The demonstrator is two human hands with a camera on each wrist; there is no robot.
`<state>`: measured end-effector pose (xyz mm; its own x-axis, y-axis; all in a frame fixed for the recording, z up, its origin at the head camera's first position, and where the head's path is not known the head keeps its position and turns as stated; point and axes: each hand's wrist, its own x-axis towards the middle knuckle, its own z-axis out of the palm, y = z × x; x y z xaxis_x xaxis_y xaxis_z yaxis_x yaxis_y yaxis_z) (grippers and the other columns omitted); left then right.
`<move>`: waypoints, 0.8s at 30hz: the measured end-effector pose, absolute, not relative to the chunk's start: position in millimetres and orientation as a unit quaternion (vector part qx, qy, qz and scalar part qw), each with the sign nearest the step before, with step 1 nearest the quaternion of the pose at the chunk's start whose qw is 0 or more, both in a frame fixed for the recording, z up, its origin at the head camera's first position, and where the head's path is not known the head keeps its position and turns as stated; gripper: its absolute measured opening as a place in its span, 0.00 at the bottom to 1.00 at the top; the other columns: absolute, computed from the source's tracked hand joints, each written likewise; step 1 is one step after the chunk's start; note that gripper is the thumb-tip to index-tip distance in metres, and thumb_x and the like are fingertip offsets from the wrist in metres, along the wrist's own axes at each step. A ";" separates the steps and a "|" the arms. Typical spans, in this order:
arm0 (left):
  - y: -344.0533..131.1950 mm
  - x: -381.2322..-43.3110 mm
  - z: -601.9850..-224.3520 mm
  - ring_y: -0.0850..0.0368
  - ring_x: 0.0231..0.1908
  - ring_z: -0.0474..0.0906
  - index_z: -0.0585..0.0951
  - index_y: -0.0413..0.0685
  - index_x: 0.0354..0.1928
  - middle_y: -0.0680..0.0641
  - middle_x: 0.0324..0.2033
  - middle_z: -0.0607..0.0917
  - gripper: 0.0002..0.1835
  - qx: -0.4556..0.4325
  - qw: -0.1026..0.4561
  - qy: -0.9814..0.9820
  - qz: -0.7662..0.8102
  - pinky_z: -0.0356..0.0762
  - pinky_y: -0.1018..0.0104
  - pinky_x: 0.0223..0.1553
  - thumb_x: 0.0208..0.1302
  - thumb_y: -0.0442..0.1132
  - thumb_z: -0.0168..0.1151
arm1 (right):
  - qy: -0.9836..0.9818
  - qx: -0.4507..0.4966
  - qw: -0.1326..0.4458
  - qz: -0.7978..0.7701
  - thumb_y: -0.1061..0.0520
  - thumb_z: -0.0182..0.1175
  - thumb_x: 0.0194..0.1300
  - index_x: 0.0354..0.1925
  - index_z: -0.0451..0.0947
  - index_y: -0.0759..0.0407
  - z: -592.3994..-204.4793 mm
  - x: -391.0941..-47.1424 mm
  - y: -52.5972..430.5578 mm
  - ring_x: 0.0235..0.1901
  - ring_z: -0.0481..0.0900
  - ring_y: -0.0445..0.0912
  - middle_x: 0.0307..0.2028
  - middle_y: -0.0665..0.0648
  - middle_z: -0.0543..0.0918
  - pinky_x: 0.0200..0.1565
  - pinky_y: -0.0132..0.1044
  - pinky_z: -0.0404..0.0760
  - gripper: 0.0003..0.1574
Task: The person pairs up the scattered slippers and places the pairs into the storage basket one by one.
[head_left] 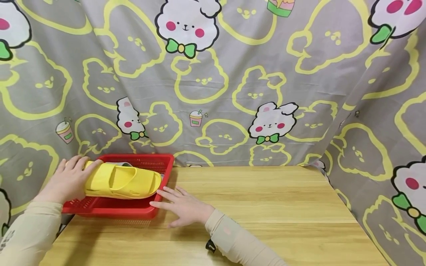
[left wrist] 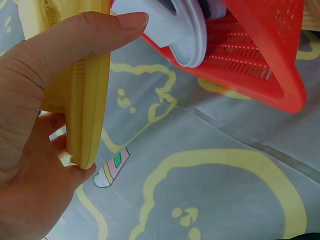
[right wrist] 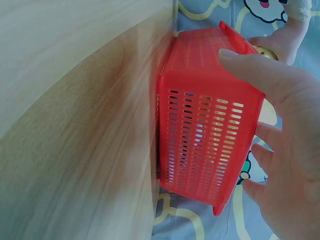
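Observation:
My left hand [head_left: 68,181] grips one end of a yellow slipper [head_left: 133,181] above the red basket [head_left: 116,212]. In the left wrist view the thumb lies across one side of the slipper [left wrist: 90,110], while fingers wrap its other side. A grey-white slipper [left wrist: 192,42] rests in the basket, mostly hidden by the yellow one in the head view. My right hand [head_left: 188,208], fingers spread, is at the basket's right end, fingertips close to the rim. In the right wrist view, the slotted end wall of the basket [right wrist: 205,85] faces that hand [right wrist: 290,165].
The basket sits at the far left of a wooden table [head_left: 266,207]. A grey curtain [head_left: 219,111] with cartoon prints hangs behind the table and along its right side. A small black object [head_left: 210,245] shows beside the right sleeve.

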<state>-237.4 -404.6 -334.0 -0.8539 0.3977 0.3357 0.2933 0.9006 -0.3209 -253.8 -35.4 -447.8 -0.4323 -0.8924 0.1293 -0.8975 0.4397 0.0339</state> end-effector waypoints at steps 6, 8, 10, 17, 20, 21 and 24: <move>-402.2 -238.5 -335.7 0.27 0.58 0.59 0.66 0.46 0.63 0.29 0.55 0.70 0.59 -0.182 0.182 -0.958 0.128 0.56 0.22 0.56 0.13 0.33 0.79 | -0.847 0.528 0.064 0.019 0.30 0.62 0.59 0.75 0.33 0.27 -449.0 -254.7 -35.6 0.78 0.35 0.47 0.79 0.50 0.39 0.75 0.53 0.47 0.61; -400.8 -238.2 -336.0 0.27 0.59 0.58 0.66 0.46 0.63 0.29 0.56 0.69 0.58 -0.180 0.173 -0.960 0.127 0.55 0.21 0.57 0.15 0.32 0.78 | -0.847 0.527 0.063 0.018 0.30 0.62 0.59 0.75 0.33 0.27 -448.9 -254.9 -35.6 0.78 0.35 0.47 0.79 0.50 0.40 0.75 0.53 0.47 0.61; -400.0 -238.0 -336.2 0.26 0.60 0.57 0.66 0.46 0.64 0.29 0.57 0.69 0.58 -0.175 0.163 -0.963 0.126 0.54 0.21 0.58 0.16 0.31 0.78 | -0.847 0.527 0.062 0.019 0.30 0.62 0.59 0.75 0.32 0.27 -448.9 -254.9 -35.7 0.78 0.34 0.47 0.79 0.50 0.39 0.75 0.52 0.46 0.61; -400.3 -236.2 -339.0 0.25 0.62 0.54 0.65 0.49 0.64 0.29 0.59 0.68 0.57 -0.163 0.140 -0.968 0.129 0.55 0.21 0.57 0.19 0.32 0.79 | -0.848 0.526 0.064 0.017 0.30 0.61 0.59 0.75 0.31 0.26 -449.8 -255.0 -36.3 0.78 0.34 0.47 0.79 0.50 0.39 0.75 0.53 0.45 0.61; -400.7 -234.6 -341.7 0.25 0.62 0.54 0.65 0.51 0.64 0.29 0.59 0.69 0.56 -0.163 0.136 -0.968 0.136 0.57 0.21 0.56 0.21 0.31 0.79 | -0.848 0.526 0.066 0.018 0.30 0.61 0.58 0.75 0.32 0.26 -450.2 -254.5 -36.5 0.78 0.34 0.47 0.79 0.49 0.39 0.75 0.53 0.45 0.61; -400.8 -234.3 -342.7 0.25 0.62 0.54 0.65 0.52 0.64 0.29 0.59 0.69 0.56 -0.161 0.135 -0.968 0.138 0.58 0.21 0.56 0.22 0.30 0.78 | -0.848 0.525 0.066 0.019 0.30 0.62 0.58 0.75 0.33 0.27 -450.1 -254.2 -36.5 0.78 0.34 0.47 0.79 0.49 0.38 0.75 0.53 0.45 0.61; -401.7 -234.2 -345.1 0.23 0.62 0.52 0.64 0.53 0.64 0.28 0.59 0.68 0.55 -0.157 0.125 -0.969 0.143 0.62 0.22 0.52 0.24 0.28 0.78 | -0.849 0.524 0.065 0.023 0.30 0.62 0.58 0.76 0.36 0.27 -449.6 -253.4 -36.4 0.78 0.34 0.47 0.79 0.47 0.35 0.75 0.53 0.45 0.60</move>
